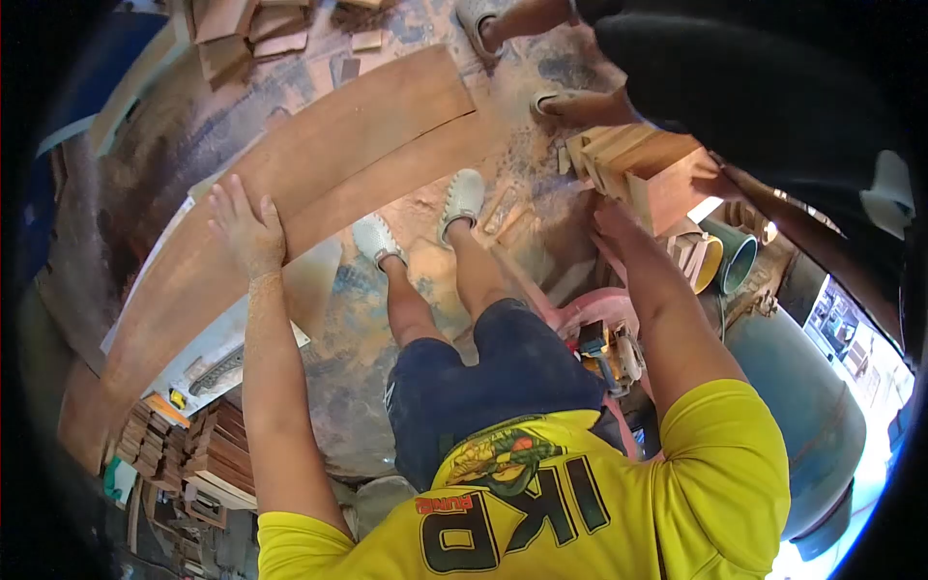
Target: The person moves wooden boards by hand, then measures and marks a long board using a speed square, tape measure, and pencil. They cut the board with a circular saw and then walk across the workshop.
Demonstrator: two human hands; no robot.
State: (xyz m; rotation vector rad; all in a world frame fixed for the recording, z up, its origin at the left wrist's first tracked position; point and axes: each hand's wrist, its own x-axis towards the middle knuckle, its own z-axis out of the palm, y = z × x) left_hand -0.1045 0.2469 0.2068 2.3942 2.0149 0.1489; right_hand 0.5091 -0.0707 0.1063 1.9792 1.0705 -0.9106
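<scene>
Wooden board [358, 130]: wide and long, in front of the person and to the left, running from lower left to upper centre, partly over a pale panel [232, 338]. The left hand [246, 227] lies on its face, palm down, fingers spread, not closed round anything. Estimate: stiff, fairly heavy for its length, awkward to balance; dust could make the face slippery. Best hold judged to be both long edges near mid-length, clear of the dark line (split or joint, cannot tell) toward the far end, the likely weak place. Right hand [614, 227]: at the near end of the stacked wood blocks [643, 174]; fingers partly hidden, so grasp or mere contact cannot be told. Power tool [609, 358] beside the right thigh, on a pink support. Floor [358, 396]: blotched, strewn with reddish dust, apparently sawdust. Room: workshop; cut timber [217, 445] piled at left, a large greenish cylinder [793, 396] at right; farther off, offcuts [275, 24] and a second person's foot [478, 24].
</scene>
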